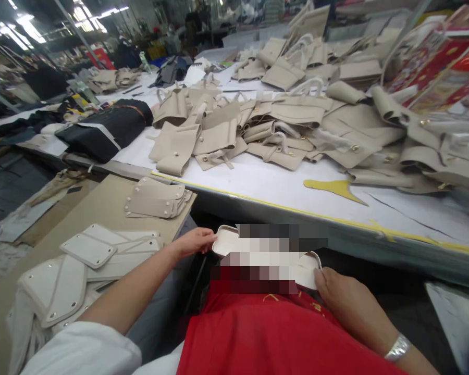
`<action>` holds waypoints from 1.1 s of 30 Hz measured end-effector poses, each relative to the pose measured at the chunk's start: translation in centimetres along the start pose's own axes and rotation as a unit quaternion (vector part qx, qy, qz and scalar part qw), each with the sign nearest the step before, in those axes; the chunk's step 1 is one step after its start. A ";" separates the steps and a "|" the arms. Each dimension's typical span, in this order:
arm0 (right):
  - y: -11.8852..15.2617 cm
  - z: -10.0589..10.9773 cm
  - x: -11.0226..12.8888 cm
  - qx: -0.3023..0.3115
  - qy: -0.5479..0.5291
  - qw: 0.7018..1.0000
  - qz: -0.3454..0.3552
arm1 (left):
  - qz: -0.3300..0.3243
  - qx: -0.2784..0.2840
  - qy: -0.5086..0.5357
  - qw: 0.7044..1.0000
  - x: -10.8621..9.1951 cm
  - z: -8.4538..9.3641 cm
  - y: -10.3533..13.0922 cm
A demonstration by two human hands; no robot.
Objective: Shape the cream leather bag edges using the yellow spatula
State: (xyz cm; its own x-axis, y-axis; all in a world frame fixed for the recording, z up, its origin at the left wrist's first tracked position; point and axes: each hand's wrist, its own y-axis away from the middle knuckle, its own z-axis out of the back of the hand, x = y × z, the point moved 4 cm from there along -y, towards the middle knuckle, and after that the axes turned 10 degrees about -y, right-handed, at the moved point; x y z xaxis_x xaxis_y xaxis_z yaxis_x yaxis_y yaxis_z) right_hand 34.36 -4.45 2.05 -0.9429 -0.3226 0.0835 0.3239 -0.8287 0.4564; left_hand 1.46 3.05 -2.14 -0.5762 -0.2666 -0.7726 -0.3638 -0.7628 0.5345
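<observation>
A cream bag panel (pixel 225 242) with rounded corners and a raised edge spans the space in front of my red apron; its middle is blurred out. My left hand (pixel 198 241) is closed on the left end of the panel, thumb and fingers pinching its edge. At the opposite end my right hand (pixel 338 286) grips the right edge, its fingertips partly hidden. Left of my left hand, cream panels with metal studs (pixel 89 246) lie overlapping on a board (pixel 105 203). Beyond them sits a neat stack of beige panels (pixel 156 198).
A long white-covered table (pixel 258 185) crosses ahead, its front edge taped yellow. Beige bag pieces (pixel 289 112) with handles are heaped on it. A yellow scrap (pixel 336 188) lies near the edge. A black bundle (pixel 107 127) rests at the left.
</observation>
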 end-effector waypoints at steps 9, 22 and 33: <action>-1.1 1.6 -0.1 -0.022 -0.033 0.997 -0.067 | -0.005 -0.172 -0.136 0.976 -1.4 0.3 -0.8; 0.8 1.1 1.1 -0.069 -0.098 0.982 -0.144 | -0.411 -0.019 -0.513 0.754 -13.8 -12.3 1.4; 0.8 -2.0 -2.4 0.021 -0.773 0.610 -0.174 | -0.432 0.006 -0.564 0.703 -12.7 -15.1 -0.5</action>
State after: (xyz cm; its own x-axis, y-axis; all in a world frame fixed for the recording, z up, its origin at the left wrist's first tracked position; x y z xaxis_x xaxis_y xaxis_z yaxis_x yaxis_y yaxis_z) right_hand 37.07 -5.30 0.44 0.0884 0.7127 0.6958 0.1103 -0.7013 0.7043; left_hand 20.04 -2.09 2.24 -0.3479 0.9362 -0.0504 -0.9373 -0.3461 0.0404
